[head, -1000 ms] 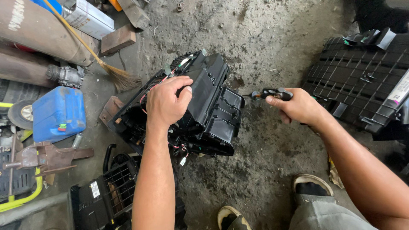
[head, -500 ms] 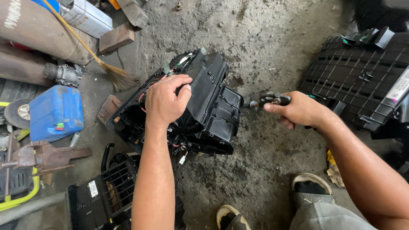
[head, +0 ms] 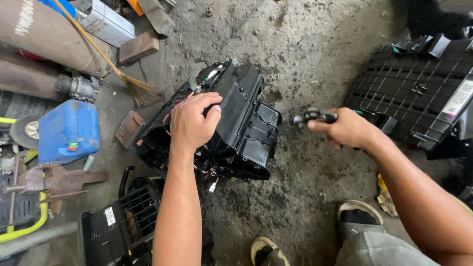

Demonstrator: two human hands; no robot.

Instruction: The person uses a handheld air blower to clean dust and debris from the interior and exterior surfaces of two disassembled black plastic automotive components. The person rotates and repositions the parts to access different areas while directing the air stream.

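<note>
Hands: left hand (head: 193,123) lies palm-down on the black plastic housing (head: 231,123), fingers curled over its upper edge; right hand (head: 347,130) is closed around a small dark tool (head: 313,117) whose tip points left.
Blue canister (head: 69,130): far left on the floor, boxy, with a small red-and-green mark on its side.
White carton (head: 106,20): top left, long and rectangular, pale printed label.
Lower-left black unit (head: 116,226): grilled, with a small white sticker.
Housing position: centre of the concrete floor (head: 315,44), long axis running from lower left to upper right, red wires along its left flank.
Key relation: housing sits under the left hand; tool tip is just right of the housing's right end, apart from it.
Ribbed black panel (head: 423,93): right, white rectangular label at its edge.
</note>
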